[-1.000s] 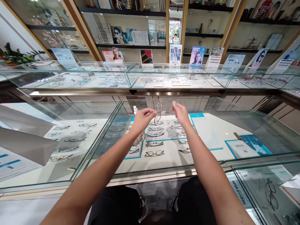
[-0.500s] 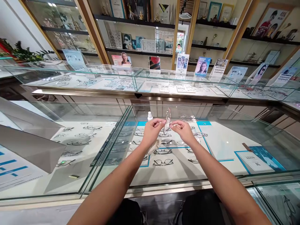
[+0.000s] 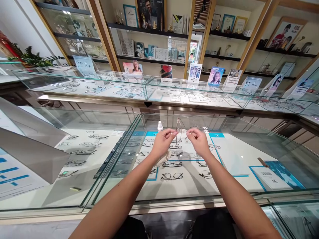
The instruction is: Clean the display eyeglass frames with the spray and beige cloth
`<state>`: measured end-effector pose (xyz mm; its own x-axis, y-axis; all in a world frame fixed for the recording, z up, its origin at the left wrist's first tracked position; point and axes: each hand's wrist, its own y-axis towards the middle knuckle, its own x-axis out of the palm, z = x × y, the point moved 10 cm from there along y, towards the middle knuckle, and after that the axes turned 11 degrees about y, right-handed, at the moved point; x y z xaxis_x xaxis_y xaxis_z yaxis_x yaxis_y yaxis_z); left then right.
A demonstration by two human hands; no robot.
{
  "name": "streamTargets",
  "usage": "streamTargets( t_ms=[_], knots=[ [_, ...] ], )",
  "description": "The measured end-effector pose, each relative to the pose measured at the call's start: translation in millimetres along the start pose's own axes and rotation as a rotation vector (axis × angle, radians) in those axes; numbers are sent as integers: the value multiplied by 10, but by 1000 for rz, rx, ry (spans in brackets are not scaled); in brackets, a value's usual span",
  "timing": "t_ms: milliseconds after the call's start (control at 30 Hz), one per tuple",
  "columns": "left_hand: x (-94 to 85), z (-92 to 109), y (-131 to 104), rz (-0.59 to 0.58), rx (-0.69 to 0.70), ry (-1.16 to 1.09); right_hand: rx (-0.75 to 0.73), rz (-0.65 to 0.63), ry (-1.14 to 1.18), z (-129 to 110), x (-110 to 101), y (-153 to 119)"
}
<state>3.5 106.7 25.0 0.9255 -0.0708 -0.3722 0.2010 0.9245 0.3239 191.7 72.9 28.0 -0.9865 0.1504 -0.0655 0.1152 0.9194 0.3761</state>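
Shifted slightly farther from the left hand (image 3: 161, 142), where eyeglasses (image 3: 179, 128) are pinched, the right hand (image 3: 199, 141) is seen; whether anything is gripped there cannot be told.

Shows dark on the held glasses (image 3: 178, 131), plain white on the bottle (image 3: 159, 126), black on the round glasses (image 3: 171, 176), bright blue bordering the white display board (image 3: 231, 156), green edging the glass counter (image 3: 101, 189), tan on the shelf posts (image 3: 107, 43).

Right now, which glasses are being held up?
The thin-rimmed pair pinched upright by the left hand. The other pairs lie lower, with no hand holding them.
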Motion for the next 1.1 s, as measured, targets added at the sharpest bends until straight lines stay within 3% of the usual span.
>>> streamTargets(
  t_ms=[167, 300, 433, 600, 733, 833, 1100],
  knots=[
    [-42, 44, 0, 2, 45, 102, -85, 182, -264, -161, -275, -21],
    [-14, 46, 2, -55, 65, 165, -170, 347, -287, -301, -493, -33],
    [45, 16, 0, -97, 63, 165, -251, 411, -263, -396, -539, -71],
    [29, -48, -9, -31, -5, 50, -329, 383, -230, -459, -394, -152],
    [65, 12, -43, -33, 20, 83, -387, 240, -330, -516, -150, -178],
    [119, 71, -75, -62, 57, 121, -334, 146, -334, -441, -31, -154],
    [173, 124, -117, -84, 98, 126, -239, 163, -326, -290, -41, -89]
  ],
)
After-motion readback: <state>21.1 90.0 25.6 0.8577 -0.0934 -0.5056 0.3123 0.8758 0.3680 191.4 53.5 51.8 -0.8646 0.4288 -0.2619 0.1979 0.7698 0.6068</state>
